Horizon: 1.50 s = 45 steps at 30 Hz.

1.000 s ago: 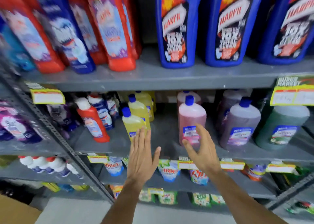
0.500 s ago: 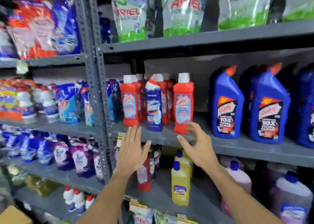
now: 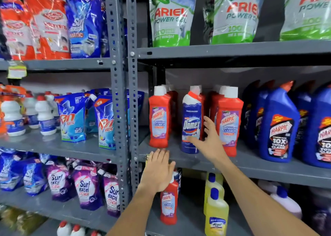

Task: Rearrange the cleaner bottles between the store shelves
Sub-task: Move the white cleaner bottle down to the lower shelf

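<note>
Reaching into the middle shelf, the right hand is spread wide, fingers apart, just in front of the blue Domex bottle; whether the thumb already touches its lower label is hard to tell, but nothing is gripped. That bottle stands upright between two rows of red Harpic bathroom-cleaner bottles, the odd one out in the row. The left hand hovers flat and empty at the shelf's front edge, in front of another red Harpic bottle standing on the shelf below beside yellow bottles. The step in hand looks like the approach to a pick. Next, the right hand probably needs to close round the Domex body and lift it straight out without knocking its red neighbours.
</note>
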Motion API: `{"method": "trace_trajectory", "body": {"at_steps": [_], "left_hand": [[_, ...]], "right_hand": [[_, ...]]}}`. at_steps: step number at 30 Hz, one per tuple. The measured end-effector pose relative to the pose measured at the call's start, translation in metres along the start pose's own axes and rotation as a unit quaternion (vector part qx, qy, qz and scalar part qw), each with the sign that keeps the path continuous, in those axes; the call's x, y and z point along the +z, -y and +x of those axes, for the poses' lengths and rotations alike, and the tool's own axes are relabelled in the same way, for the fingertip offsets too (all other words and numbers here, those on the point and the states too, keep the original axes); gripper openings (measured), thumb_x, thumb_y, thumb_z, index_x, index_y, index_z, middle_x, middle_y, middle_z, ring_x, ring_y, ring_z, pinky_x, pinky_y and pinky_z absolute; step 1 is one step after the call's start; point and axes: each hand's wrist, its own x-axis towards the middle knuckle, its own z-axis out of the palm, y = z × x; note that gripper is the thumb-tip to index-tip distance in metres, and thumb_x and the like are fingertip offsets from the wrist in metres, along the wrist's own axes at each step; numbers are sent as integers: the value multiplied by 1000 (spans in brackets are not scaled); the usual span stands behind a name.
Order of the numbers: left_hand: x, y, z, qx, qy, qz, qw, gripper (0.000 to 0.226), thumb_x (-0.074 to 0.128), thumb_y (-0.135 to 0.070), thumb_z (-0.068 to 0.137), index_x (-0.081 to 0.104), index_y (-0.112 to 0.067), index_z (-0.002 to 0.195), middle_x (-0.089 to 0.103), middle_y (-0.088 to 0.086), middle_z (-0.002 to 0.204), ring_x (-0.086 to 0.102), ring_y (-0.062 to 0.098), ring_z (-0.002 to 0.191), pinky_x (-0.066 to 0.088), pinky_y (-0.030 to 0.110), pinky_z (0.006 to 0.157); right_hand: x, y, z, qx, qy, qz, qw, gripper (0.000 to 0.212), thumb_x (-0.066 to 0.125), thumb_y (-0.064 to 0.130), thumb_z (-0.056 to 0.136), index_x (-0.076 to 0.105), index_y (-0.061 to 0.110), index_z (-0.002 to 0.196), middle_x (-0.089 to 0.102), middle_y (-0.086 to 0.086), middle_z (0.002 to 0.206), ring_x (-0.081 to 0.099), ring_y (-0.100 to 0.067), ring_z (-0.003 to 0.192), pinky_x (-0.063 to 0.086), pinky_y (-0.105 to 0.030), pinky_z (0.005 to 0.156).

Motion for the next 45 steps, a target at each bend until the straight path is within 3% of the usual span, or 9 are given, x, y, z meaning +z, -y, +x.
{"method": "trace_trajectory", "body": {"at_steps": [2, 5, 8, 15, 22, 27, 35, 39, 45], "left_hand": [[4, 2, 2, 3, -19, -1, 1000, 58, 19, -44, 102, 27, -14, 151, 31, 7, 158, 22, 24, 147, 8, 41, 122], [9, 3, 3, 10, -43, -19, 999, 56, 20, -42, 102, 32, -14, 148, 36, 7, 156, 25, 24, 145, 10, 41, 122], [10, 3, 2, 2, -49, -37, 998, 55, 20, -42, 102, 32, -14, 148, 35, 6, 156, 24, 24, 146, 7, 41, 122], [17, -1, 6, -19, -31, -63, 997, 56, 20, -43, 102, 27, -15, 150, 29, 7, 159, 16, 26, 149, 1, 43, 123], [14, 1, 10, -25, 15, -93, 995, 58, 24, -42, 101, 22, -13, 151, 22, 8, 161, 10, 26, 150, -3, 44, 122], [0, 1, 17, -37, 94, -94, 990, 62, 23, -44, 102, 13, -12, 154, 9, 9, 165, -1, 26, 152, -8, 42, 121], [24, 19, -44, -23, -31, -73, 997, 68, 18, -47, 102, -7, -13, 155, -15, 6, 163, -19, 20, 150, -11, 38, 121], [53, 21, -81, -42, -3, -78, 996, 71, 18, -49, 101, -9, -10, 155, -17, 5, 162, -17, 21, 150, -6, 39, 122], [96, 26, -118, -58, 94, -70, 991, 69, 19, -46, 102, -4, -8, 155, -12, 10, 164, -15, 24, 151, -7, 38, 121]], "right_hand": [[6, 6, 11, -4, -17, -8, 1000, 82, 85, 18, 79, 34, 40, 139, 56, 43, 111, 54, 28, 103, 50, -10, 79], [14, 8, 26, 6, -29, -5, 1000, 86, 85, 17, 79, 34, 26, 147, 59, 15, 130, 63, -4, 115, 54, -37, 99], [19, 4, 35, 37, -38, -6, 999, 90, 85, 22, 79, 30, 26, 151, 58, 1, 140, 61, -17, 122, 53, -46, 102], [20, -12, 38, 62, -67, -53, 994, 67, 82, 24, 82, 48, 18, 138, 65, -2, 131, 64, -19, 118, 55, -44, 98], [14, -2, 26, 39, -104, -49, 993, 61, 87, 21, 76, 55, 16, 128, 69, -3, 125, 67, -19, 112, 57, -48, 96], [3, 14, 7, 24, -94, -13, 995, 53, 87, 20, 76, 57, 18, 120, 70, 3, 115, 68, -6, 99, 58, -39, 91], [-7, 36, -39, -4, -30, 21, 999, 58, 94, 24, 65, 64, 19, 113, 74, 14, 103, 71, 5, 88, 54, -11, 63], [-3, 22, -72, 9, 13, 13, 1000, 62, 95, 29, 64, 63, 21, 116, 76, 11, 107, 73, -2, 94, 59, -21, 72], [4, -35, -112, 74, 65, -33, 995, 58, 95, 30, 52, 68, 26, 104, 79, 10, 96, 75, -8, 86, 62, -39, 79]]}}
